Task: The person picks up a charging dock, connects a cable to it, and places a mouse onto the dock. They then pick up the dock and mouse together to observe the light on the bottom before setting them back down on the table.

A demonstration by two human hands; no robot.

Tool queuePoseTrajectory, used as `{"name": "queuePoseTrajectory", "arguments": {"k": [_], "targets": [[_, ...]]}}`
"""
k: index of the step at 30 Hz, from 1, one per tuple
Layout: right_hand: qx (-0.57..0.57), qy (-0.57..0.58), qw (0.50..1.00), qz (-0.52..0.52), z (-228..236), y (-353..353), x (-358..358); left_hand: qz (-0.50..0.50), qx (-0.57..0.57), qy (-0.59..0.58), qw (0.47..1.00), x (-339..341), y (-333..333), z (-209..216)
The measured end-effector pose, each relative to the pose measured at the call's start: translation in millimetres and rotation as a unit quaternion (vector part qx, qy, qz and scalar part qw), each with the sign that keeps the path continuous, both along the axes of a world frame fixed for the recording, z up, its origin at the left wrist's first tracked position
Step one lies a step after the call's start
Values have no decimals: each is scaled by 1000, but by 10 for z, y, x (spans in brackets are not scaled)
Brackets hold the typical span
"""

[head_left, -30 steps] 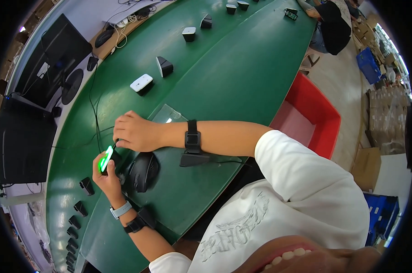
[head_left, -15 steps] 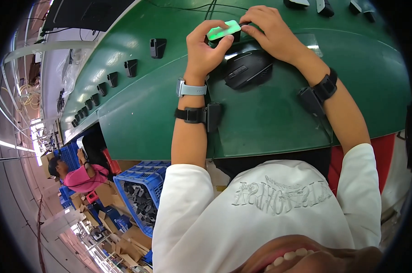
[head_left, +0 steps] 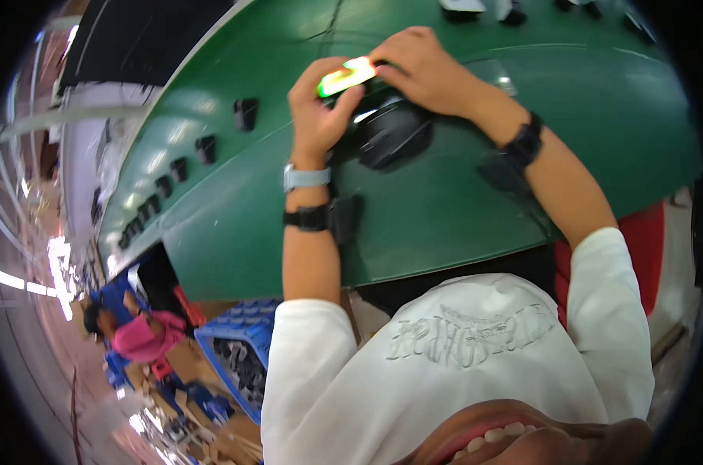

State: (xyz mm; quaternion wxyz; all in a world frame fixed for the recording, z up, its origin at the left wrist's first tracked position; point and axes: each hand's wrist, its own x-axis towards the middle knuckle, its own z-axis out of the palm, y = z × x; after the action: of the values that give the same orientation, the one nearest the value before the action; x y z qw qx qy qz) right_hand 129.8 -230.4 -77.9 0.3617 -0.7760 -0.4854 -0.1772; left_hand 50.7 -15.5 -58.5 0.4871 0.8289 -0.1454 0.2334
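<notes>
A small black box-shaped device with a brightly glowing top (head_left: 347, 77) is gripped at its left side by my left hand (head_left: 314, 116), thumb along the near edge and fingers over the far side. My right hand (head_left: 433, 74) is at the device's right end, thumb and forefinger pinched together on what looks like a dark cable plug, mostly hidden now. Just below the hands, a black computer mouse (head_left: 395, 136) lies on a dark shiny pad. Black strapped units (head_left: 343, 219) sit on both my forearms, with a light-banded watch on the left wrist.
Several black wedge-shaped pieces (head_left: 205, 149) stand in a row along the green table's (head_left: 235, 256) left side. More dark pieces (head_left: 513, 12) lie at the far edge. A blue crate (head_left: 231, 341) of dark parts stands at lower left, near a person in pink (head_left: 150, 337).
The device's glow has turned from plain green to a glaring yellow-white with green and red edges. In the picture, both hands and the device appear lower and farther left, as does the whole table.
</notes>
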Motion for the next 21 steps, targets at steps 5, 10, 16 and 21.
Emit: {"name": "queuePoseTrajectory", "arguments": {"k": [5,10,16,21], "targets": [[44,-41,997,49,-122,98,21,15,-35,81,996,-129,-62,32],[87,133,987,25,19,35,-156,-64,-1,46,997,-105,0,27],[65,198,978,12,85,-9,-152,-40,10,43,998,-80,-38,46],[92,198,976,24,122,10,-179,-26,5,42,999,-95,9,76]]}}
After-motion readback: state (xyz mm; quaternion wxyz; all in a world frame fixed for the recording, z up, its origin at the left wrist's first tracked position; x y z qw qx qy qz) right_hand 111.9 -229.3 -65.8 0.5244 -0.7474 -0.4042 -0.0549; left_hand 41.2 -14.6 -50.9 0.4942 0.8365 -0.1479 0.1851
